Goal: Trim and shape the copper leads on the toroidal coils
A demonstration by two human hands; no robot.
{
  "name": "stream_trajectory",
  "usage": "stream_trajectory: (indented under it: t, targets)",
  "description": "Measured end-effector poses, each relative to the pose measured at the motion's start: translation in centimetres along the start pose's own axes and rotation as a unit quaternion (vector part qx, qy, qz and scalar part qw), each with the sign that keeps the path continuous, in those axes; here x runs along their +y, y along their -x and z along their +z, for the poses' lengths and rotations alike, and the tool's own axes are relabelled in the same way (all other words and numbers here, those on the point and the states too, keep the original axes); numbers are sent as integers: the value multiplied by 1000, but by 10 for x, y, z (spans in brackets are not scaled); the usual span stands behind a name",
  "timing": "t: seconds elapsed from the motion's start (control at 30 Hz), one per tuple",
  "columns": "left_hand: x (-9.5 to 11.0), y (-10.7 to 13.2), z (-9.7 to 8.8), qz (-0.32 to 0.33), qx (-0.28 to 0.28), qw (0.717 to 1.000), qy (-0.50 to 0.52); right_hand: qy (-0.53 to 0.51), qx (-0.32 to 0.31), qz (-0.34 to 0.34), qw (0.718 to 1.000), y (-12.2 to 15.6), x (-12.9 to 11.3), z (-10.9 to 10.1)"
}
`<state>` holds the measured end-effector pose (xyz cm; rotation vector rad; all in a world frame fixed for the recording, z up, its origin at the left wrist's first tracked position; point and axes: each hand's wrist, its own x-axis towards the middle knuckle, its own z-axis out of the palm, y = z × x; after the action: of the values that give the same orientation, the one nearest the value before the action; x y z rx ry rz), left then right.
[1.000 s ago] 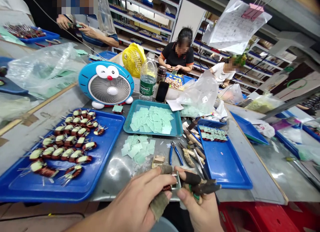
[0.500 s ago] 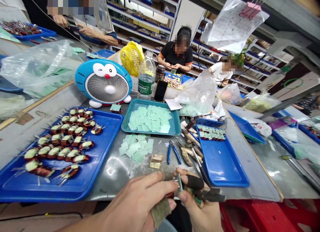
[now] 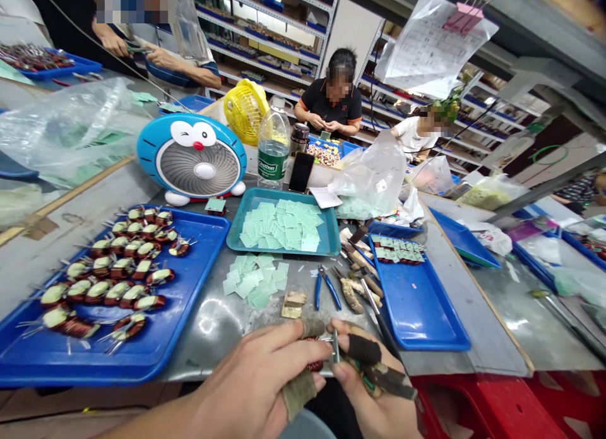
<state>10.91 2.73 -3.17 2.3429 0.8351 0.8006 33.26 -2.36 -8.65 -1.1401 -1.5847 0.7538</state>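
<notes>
My left hand (image 3: 265, 369), with cloth tape round its fingers, is closed on a copper-wound coil (image 3: 314, 366) that is mostly hidden by the fingers. Between the thumb and fingers of my right hand (image 3: 367, 376) is a small green square board (image 3: 336, 345), seen edge-on and pressed against the coil's wire ends. Dark tape wraps the right fingers, and a green-edged item in that palm is too covered to name. Just beyond the hands lie blue-handled cutters (image 3: 327, 287), worn pliers (image 3: 349, 290) and a small tan block (image 3: 294, 304).
Rows of copper coils fill much of a blue tray (image 3: 189, 300) on the left. A teal tray (image 3: 237, 234) holds green boards, with a loose pile (image 3: 255, 281) before it. Boarded coils stand in the right blue tray (image 3: 426, 306). Behind are a fan (image 3: 201, 161) and bottle (image 3: 273, 151).
The green board has turned more edge-on between my hands, which stay together in almost the same place. The whole view has shifted slightly.
</notes>
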Motion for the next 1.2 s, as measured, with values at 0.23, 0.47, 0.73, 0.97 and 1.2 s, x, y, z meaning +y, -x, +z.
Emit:
stream_trajectory:
  t: [0.23,0.47,0.73,0.97,1.2]
  targets:
    - [-1,-1,2,34,31,998,-34,-211,62,119,968,8,7,12]
    - [-3,-4,1,77,79,989,-99,-258,80,166,948,9,6,17]
    - [-7,-5,-3,93,31,990,-97,-167,71,103,978,9,12,9]
    - [-6,-13,-5,53,16,997,-47,-143,121,65,980,6,5,15]
    - [-5,-15,-6,10,-34,999,8,-125,151,77,978,14,9,16]
